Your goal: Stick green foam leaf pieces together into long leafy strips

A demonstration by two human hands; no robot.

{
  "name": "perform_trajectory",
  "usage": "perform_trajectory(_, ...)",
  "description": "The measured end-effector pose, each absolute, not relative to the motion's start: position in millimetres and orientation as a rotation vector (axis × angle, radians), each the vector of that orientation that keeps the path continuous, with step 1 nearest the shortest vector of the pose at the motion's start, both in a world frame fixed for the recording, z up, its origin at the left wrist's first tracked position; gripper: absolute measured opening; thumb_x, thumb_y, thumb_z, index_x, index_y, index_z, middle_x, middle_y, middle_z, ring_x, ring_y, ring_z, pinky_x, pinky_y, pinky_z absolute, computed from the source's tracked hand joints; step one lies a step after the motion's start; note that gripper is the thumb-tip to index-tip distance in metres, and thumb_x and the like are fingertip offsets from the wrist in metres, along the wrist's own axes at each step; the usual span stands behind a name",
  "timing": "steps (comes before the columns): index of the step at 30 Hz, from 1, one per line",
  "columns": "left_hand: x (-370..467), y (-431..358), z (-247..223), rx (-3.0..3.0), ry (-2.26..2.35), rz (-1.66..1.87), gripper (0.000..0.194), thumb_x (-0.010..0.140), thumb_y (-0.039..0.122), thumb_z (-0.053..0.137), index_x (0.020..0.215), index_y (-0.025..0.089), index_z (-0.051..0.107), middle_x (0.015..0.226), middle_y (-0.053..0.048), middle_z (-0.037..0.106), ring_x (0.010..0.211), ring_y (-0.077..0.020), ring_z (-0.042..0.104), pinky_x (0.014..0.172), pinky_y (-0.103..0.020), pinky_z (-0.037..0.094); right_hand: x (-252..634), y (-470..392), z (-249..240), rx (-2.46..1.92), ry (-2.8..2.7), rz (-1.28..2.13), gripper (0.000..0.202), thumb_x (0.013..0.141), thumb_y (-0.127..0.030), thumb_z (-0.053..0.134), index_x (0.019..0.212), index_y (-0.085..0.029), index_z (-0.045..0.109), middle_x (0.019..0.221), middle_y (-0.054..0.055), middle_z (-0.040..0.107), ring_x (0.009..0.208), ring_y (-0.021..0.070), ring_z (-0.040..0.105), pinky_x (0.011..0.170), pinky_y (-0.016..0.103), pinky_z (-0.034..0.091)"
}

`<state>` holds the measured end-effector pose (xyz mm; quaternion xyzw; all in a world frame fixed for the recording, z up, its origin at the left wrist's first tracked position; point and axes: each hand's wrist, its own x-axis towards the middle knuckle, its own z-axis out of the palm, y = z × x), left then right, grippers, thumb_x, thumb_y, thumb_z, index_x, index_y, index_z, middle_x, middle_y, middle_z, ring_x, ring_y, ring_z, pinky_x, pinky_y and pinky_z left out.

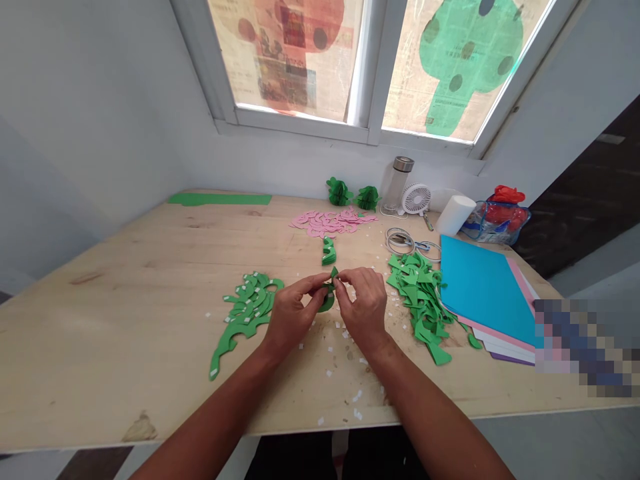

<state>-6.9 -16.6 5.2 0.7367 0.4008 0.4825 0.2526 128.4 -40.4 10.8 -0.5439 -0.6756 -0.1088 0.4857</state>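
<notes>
A small green paper piece (327, 302) is held between my two hands above the wooden table (150, 320). My left hand (296, 310) pinches it from the left, and my right hand (364, 300) pinches its upper right part. Just beyond my fingers lies a small stack of green cut paper (329, 251). Left of my left hand, curved green pieces (250, 300) with white squares on them overlap in a pile. To the right of my right hand is a heap of green scraps (425, 307). Small white squares are scattered under my hands.
Pink paper cutouts (330, 222) and two green folded paper shapes (338, 192) lie toward the wall. At the back right stand a bottle (399, 183), a fan (416, 199) and a white roll (456, 215). Scissors (420, 245) lie near blue sheets (485, 283). A green strip (220, 199) lies back left.
</notes>
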Motion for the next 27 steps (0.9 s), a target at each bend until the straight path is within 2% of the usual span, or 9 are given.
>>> perform_trajectory(13,-5.9,-16.7,5.6,1.990,1.090,1.298,0.027,0.078,0.025,0.055,0.101,0.019,0.068,0.092,-0.004,0.072,0.072,-0.0152,0.065,0.067,-0.025,0.053,127.2,-39.1,10.6,-1.347,-1.638,-0.287,0.012,0.085,-0.017,0.050,0.075,-0.018,0.056,0.069,0.003,0.061,0.070,0.0177,0.054,0.068,0.031,0.035)
perform_trajectory(21,-6.5,-15.3,5.2,1.889,1.129,1.265,0.029,0.077,0.027,0.056,0.102,0.019,0.068,0.092,-0.004,0.072,0.069,-0.0156,0.065,0.065,-0.026,0.053,131.8,-37.6,12.9,-1.393,-1.491,-0.142,0.009,0.082,-0.016,0.049,0.076,-0.018,0.055,0.069,0.003,0.059,0.070,0.0171,0.053,0.069,0.030,0.039)
perform_trajectory(27,-8.5,-12.7,2.1,1.769,1.166,1.285,0.030,0.074,0.030,0.059,0.100,0.019,0.068,0.087,-0.004,0.072,0.070,-0.0167,0.065,0.065,-0.028,0.054,136.1,-31.6,5.1,-1.437,-1.482,-0.015,0.013,0.078,-0.011,0.047,0.078,-0.018,0.059,0.076,0.004,0.062,0.075,0.0182,0.055,0.072,0.031,0.042)
